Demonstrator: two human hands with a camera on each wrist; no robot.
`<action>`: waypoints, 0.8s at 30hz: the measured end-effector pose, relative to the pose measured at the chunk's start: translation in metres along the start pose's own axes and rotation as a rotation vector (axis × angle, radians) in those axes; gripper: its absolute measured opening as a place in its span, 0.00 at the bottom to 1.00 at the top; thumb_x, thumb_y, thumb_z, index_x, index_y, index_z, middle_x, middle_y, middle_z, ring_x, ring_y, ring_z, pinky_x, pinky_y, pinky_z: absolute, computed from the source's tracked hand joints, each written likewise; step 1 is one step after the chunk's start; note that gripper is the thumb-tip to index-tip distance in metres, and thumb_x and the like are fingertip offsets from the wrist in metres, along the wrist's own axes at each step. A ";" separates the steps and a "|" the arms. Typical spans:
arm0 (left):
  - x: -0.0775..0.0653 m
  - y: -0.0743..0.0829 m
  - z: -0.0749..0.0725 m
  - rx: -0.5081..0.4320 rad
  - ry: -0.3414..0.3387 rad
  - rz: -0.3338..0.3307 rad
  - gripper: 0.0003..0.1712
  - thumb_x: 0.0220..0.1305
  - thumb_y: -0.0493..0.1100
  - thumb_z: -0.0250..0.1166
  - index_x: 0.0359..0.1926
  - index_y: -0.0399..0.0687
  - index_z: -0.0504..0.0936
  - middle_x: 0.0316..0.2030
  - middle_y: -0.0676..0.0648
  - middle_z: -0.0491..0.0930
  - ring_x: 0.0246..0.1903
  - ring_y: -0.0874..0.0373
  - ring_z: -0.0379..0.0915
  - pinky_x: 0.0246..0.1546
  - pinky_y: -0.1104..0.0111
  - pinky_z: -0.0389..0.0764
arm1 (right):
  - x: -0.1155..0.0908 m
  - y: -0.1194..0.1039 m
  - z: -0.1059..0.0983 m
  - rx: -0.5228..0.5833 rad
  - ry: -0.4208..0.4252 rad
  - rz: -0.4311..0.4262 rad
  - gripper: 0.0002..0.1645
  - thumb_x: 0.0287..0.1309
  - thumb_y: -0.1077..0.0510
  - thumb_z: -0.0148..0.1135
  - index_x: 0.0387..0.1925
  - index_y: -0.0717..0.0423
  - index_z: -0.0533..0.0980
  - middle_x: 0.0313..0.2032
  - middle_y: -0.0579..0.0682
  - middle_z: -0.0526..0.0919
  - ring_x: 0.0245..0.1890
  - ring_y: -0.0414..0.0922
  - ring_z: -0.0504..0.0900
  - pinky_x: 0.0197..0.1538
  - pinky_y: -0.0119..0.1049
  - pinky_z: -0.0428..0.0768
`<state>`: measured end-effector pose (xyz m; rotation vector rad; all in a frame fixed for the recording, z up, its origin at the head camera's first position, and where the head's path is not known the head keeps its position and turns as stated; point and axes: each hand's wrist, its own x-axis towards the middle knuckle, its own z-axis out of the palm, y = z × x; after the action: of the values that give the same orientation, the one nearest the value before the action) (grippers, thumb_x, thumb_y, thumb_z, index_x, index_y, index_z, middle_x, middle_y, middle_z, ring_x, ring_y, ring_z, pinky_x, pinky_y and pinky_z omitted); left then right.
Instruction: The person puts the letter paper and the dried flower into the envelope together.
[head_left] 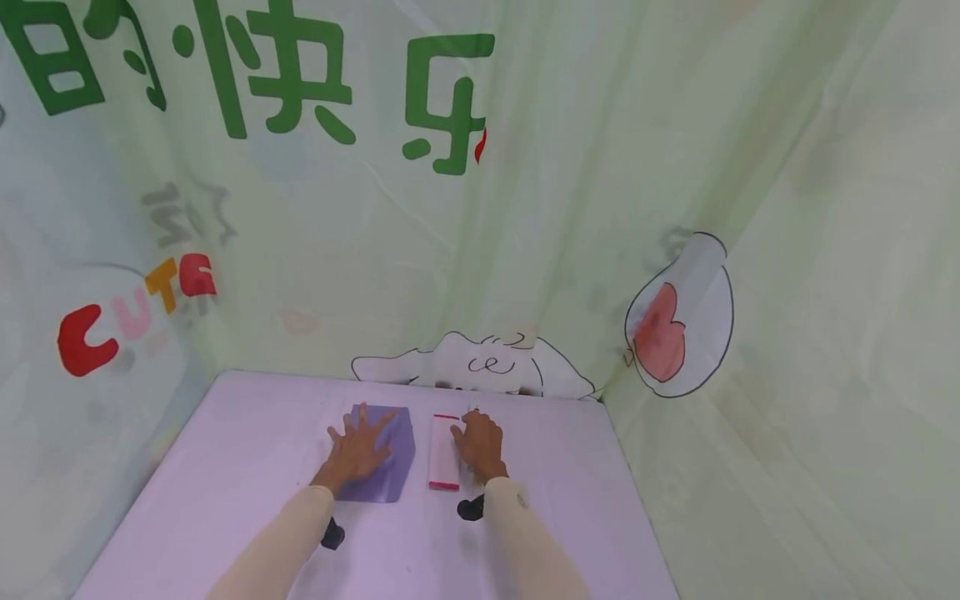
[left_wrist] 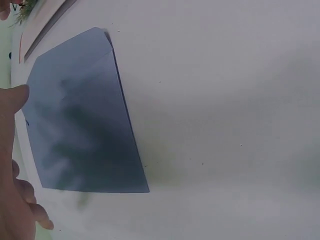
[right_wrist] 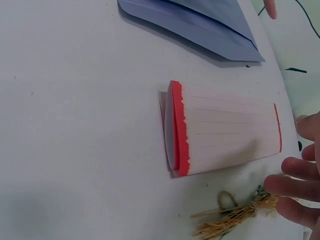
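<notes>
A blue-purple envelope [head_left: 401, 457] lies on the table, its pointed flap toward the folded paper in the left wrist view. Over it my left hand [head_left: 358, 450] spreads its fingers, casting a shadow on the envelope [left_wrist: 85, 120]. To the right is a folded sheet of lined letter paper [right_wrist: 227, 130] with red edges. Beside this sheet my right hand [head_left: 480, 446] hovers with loosely bent, parted fingers. Close under those fingers, in the right wrist view, lies a small bunch of dried flowers [right_wrist: 235, 217] with a loop of twine; its far end is hidden by the hand.
The pale table [head_left: 555, 500] meets a hanging cloth [head_left: 540, 250] printed with green characters and a dog drawing at the back. More cloth hangs at both sides. Small black devices [head_left: 471, 507] sit at both wrists.
</notes>
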<state>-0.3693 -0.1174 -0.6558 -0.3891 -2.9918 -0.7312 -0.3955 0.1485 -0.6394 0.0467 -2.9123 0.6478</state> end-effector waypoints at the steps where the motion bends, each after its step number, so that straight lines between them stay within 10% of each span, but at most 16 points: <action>1: -0.001 0.000 0.001 0.002 -0.003 -0.006 0.40 0.75 0.52 0.68 0.83 0.57 0.66 0.79 0.15 0.53 0.72 0.06 0.53 0.60 0.09 0.51 | -0.001 0.000 0.002 0.010 0.005 0.020 0.21 0.70 0.48 0.74 0.52 0.61 0.87 0.45 0.57 0.92 0.45 0.54 0.88 0.56 0.54 0.85; 24: -0.019 -0.007 0.041 -0.016 0.007 -0.033 0.32 0.74 0.46 0.67 0.77 0.54 0.74 0.75 0.14 0.59 0.69 0.08 0.55 0.57 0.13 0.59 | -0.026 0.004 0.044 0.125 -0.015 0.338 0.26 0.64 0.43 0.78 0.45 0.62 0.84 0.34 0.54 0.86 0.38 0.50 0.81 0.55 0.54 0.81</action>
<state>-0.3514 -0.1096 -0.6974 -0.3373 -2.9950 -0.7581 -0.3763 0.1331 -0.6849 -0.4357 -2.9138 0.8823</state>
